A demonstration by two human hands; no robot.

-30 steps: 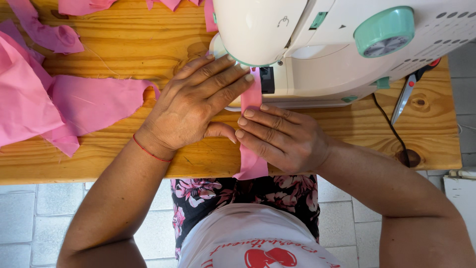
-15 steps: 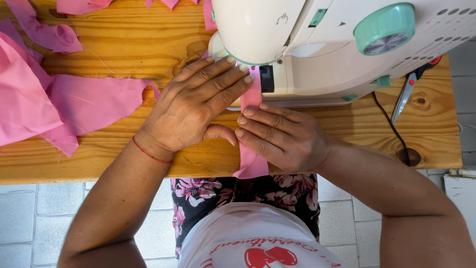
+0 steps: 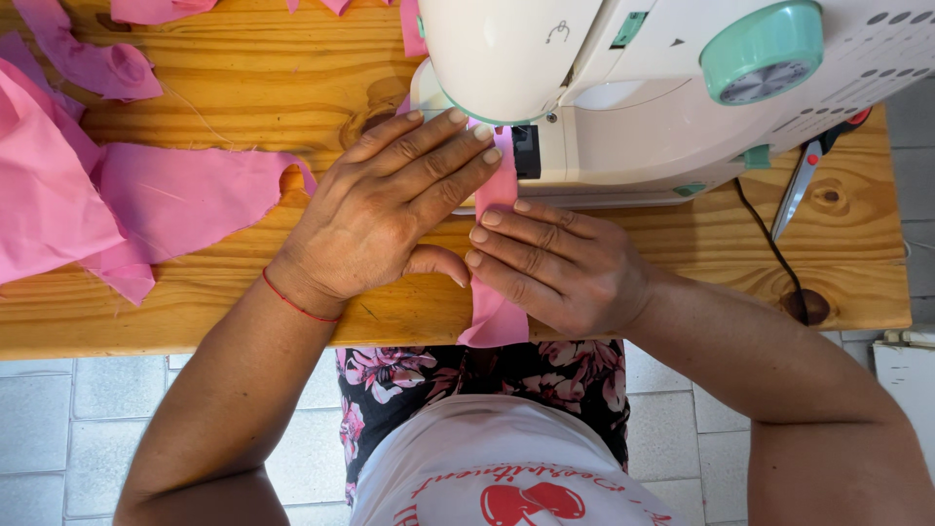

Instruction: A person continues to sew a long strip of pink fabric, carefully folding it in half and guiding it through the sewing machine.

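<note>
- Nothing has shifted over the last second: my left hand stays spread flat, guiding the pink strip under the sewing machine.
- My right hand stays flat, fingers together, pressing the strip; feeding seems slow.

There was one white sewing machine with one mint-green handwheel, standing on one wooden table. One pink fabric strip lay under two hands. Four other pink fabric pieces were scattered to the left. One pair of scissors and one black cord lay to the right.
</note>
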